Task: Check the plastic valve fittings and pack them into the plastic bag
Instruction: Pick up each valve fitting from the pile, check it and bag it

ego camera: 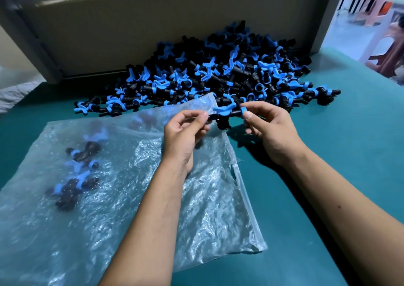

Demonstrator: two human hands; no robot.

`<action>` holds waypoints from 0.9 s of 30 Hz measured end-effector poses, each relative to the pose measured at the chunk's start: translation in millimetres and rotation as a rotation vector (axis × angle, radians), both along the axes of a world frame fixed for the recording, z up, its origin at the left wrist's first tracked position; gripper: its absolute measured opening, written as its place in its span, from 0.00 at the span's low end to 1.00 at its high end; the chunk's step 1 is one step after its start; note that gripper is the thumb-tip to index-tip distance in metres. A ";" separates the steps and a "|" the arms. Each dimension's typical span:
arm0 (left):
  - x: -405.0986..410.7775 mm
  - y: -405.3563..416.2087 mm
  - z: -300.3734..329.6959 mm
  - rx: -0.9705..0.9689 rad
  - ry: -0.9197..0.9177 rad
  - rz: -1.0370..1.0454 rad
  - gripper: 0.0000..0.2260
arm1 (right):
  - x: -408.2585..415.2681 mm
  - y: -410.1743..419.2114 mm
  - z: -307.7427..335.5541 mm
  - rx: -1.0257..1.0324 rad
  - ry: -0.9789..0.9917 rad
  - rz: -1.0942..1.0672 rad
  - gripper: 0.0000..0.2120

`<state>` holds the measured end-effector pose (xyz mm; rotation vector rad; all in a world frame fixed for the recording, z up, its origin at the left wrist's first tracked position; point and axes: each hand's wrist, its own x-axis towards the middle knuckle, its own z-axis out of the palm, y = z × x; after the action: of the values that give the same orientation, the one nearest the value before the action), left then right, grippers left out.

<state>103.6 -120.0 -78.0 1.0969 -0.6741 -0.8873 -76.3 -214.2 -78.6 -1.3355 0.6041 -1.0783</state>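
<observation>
Bag point(109, 198) lies flat on the teal bench point(328, 198) at the left, a few fittings point(74, 176) already inside. Left hand point(183, 137) pinches one end of a valve point(225, 114), right hand point(269, 130) pinches the other, so it hangs between them just over the bag's top edge. Big pile point(218, 78) sits right behind, against a cardboard wall point(153, 29).

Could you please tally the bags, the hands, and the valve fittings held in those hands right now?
Bag: 1
Hands: 2, left hand and right hand
Held fitting: 1, pinched at its ends by both hands
Total: 4
The pile and the fittings inside the bag are too many or too blurred to count.
</observation>
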 end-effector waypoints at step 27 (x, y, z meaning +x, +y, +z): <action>-50.9 -3.6 0.8 0.221 -0.922 0.376 0.16 | -10.1 -4.3 13.9 0.625 -0.440 0.118 0.09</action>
<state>52.7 -123.6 -77.2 1.7801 -1.0791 -0.0853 -86.4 -218.5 -64.7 -0.5610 0.4672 -0.9389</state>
